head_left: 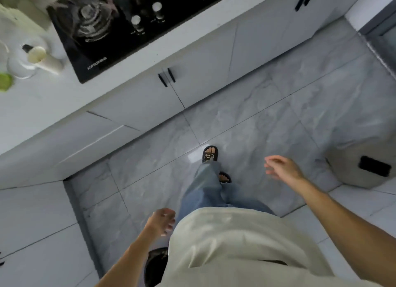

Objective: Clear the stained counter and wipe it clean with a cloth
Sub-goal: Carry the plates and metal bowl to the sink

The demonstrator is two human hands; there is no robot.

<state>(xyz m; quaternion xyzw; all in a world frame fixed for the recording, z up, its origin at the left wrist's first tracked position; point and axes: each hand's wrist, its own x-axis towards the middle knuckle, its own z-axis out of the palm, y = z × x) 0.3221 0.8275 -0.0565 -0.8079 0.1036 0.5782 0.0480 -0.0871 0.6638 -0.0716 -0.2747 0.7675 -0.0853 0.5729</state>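
The counter (42,107) is lying at upper left, well apart from both hands. The person is standing on the floor; the left hand (161,221) and right hand (280,169) are hanging empty, fingers loosely apart. Judging by this, clearing is yet to begin; next comes reaching the white jug (27,59), contents indiscernible.

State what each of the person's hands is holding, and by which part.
Nothing is held. The left hand and right hand both hang over the floor with loose fingers, away from the counter.
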